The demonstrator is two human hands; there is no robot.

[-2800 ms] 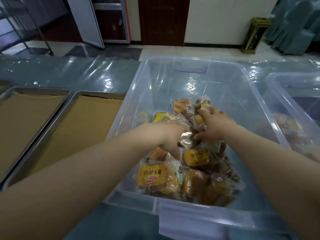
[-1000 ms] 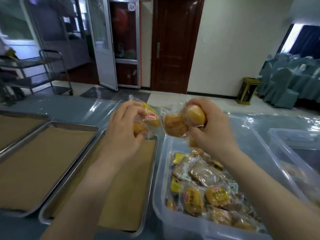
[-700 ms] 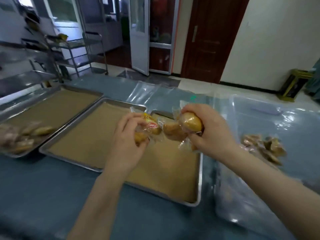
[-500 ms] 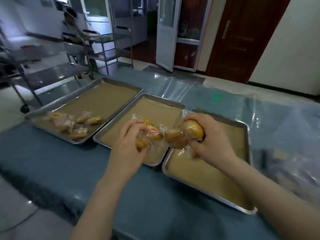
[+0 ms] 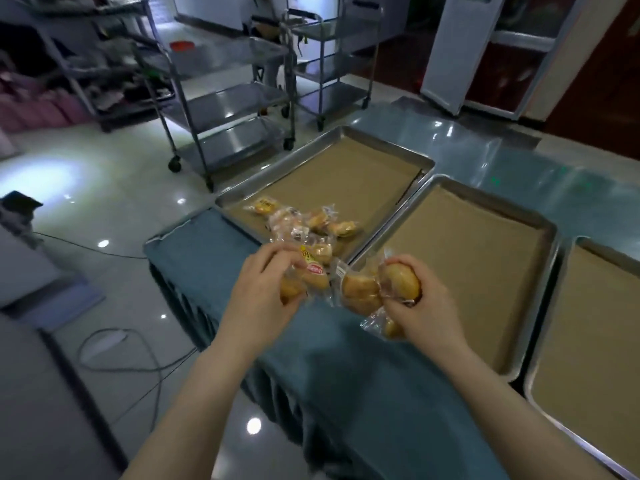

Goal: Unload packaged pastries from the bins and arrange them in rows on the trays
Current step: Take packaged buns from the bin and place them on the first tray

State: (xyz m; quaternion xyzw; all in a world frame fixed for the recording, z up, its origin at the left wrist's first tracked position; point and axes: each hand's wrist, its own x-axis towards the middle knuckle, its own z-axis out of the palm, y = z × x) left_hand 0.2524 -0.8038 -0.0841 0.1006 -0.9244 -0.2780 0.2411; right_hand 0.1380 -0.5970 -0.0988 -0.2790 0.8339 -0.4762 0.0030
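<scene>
Left hand [image 5: 263, 292] and right hand [image 5: 426, 306], each gripping several slick wrapped pastries [image 5: 360, 292] over the tabletop [image 5: 346, 375] edge, near the left tray [image 5: 346, 174] bearing a loose pile [image 5: 311, 221]: risk, overfull grips let one slip to the floor [image 5: 104, 168] or land crooked.

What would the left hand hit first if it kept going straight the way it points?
Probably the loose pile of packaged pastries on the leftmost tray, though the left hand may be higher and pass over.
</scene>
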